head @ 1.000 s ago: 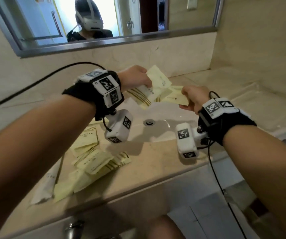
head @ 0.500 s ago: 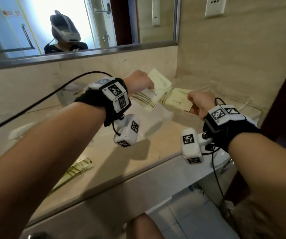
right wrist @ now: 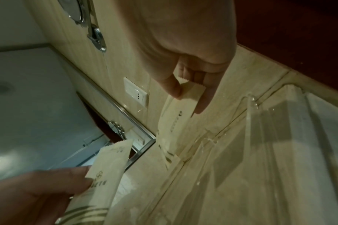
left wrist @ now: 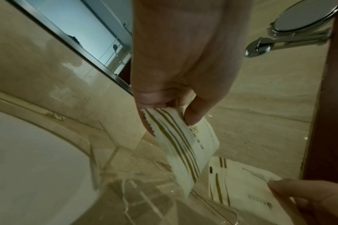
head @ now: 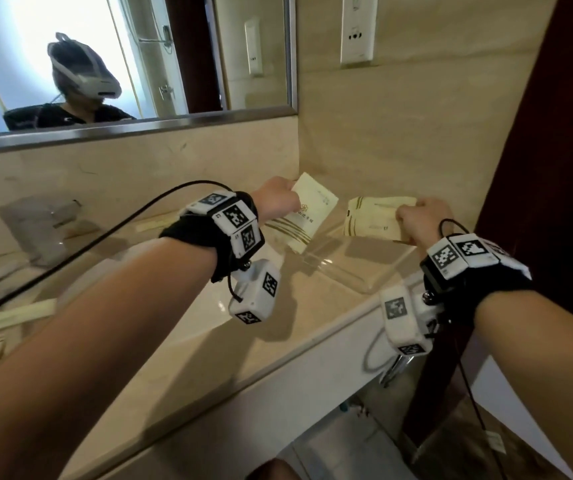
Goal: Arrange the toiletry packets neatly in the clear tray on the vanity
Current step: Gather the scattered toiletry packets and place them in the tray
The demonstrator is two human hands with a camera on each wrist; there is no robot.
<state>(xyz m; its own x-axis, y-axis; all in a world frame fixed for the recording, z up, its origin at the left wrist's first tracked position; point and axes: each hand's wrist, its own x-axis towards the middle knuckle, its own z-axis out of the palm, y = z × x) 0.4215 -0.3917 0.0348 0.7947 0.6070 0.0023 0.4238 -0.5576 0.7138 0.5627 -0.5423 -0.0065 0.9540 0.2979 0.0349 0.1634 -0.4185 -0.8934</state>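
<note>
My left hand (head: 278, 202) pinches a bunch of pale yellow toiletry packets (head: 307, 214) with gold stripes, held tilted above the left end of the clear tray (head: 354, 275). In the left wrist view thumb and fingers clamp the packets' (left wrist: 185, 146) serrated top edge. My right hand (head: 420, 220) grips another pale packet (head: 371, 216) by its end, level above the tray's right part; the right wrist view shows that packet (right wrist: 175, 115) hanging down toward the tray wall (right wrist: 252, 115). The tray sits in the vanity's back right corner.
More packets (head: 4, 317) lie far left on the beige counter (head: 243, 344). A clear stand (head: 36, 223) is at the back left. The mirror (head: 122, 57) and a wall socket (head: 357, 29) are behind; a dark wooden panel (head: 555, 133) bounds the right side.
The view has swung right from the sink to the corner tray. Both hands carried their packets along and now hold them apart over the tray.
</note>
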